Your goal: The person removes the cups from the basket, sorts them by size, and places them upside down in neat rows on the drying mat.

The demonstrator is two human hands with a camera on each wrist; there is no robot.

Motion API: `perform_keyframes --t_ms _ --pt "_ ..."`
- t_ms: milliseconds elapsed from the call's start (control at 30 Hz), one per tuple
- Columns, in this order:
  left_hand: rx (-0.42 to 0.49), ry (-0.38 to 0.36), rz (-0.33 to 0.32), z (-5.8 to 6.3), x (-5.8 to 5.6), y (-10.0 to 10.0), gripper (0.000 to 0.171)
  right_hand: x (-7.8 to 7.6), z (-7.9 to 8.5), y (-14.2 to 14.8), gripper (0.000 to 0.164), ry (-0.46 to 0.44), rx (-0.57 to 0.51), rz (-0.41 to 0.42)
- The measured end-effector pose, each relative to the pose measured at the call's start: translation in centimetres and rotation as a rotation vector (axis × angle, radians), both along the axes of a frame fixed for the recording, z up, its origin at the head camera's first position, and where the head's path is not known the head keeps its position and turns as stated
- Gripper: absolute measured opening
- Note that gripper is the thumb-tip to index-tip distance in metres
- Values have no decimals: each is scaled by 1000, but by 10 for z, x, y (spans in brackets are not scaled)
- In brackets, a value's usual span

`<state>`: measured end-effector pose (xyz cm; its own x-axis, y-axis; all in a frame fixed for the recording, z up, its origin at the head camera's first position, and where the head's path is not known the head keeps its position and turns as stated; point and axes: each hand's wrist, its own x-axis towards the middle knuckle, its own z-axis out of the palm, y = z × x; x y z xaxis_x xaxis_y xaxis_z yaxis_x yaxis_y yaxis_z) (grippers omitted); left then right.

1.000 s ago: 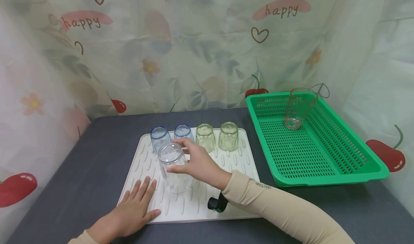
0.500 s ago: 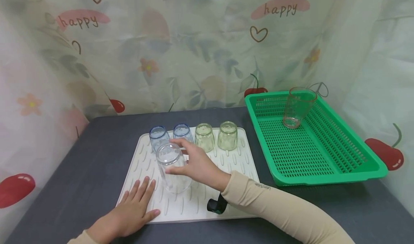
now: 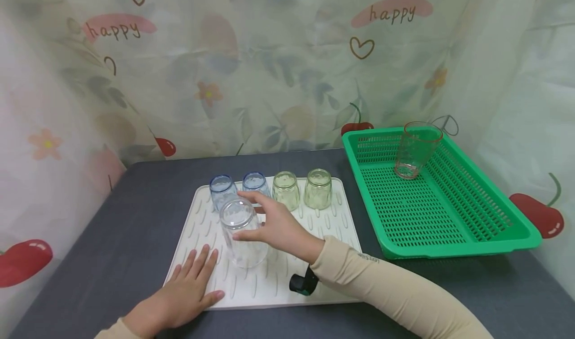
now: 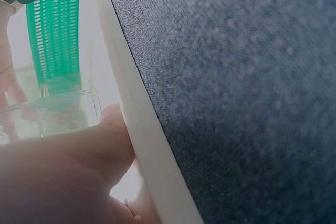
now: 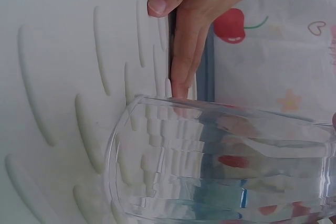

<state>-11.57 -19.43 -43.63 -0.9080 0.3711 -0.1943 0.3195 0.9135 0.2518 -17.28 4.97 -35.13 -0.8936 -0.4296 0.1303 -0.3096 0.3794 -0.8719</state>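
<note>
An upside-down clear glass stands over the front left part of a white ridged mat. My right hand grips it from the right, thumb on the near side and fingers behind. In the right wrist view the glass has its rim right at the mat's surface. Flat on the mat's left edge lies my left hand, fingers spread. Along the far side, two blue glasses and two green glasses stand inverted in a row. The second blue one is partly behind my right hand.
To the right is a green slotted basket, with a pink-rimmed clear glass tilted against its far side. A dark cloth covers the table. Patterned curtains close off the back and sides. A black wrist camera hangs under my right wrist.
</note>
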Motion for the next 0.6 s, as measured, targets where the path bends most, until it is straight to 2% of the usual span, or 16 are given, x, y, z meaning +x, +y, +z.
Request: perform_keyframes --t_ms 267,600 --pt "-21 -67 0 12 3 4 89 1 0 0 78 -8 -18 4" --pt "-37 -87 7 19 4 8 89 0 6 5 76 -22 -45 9"
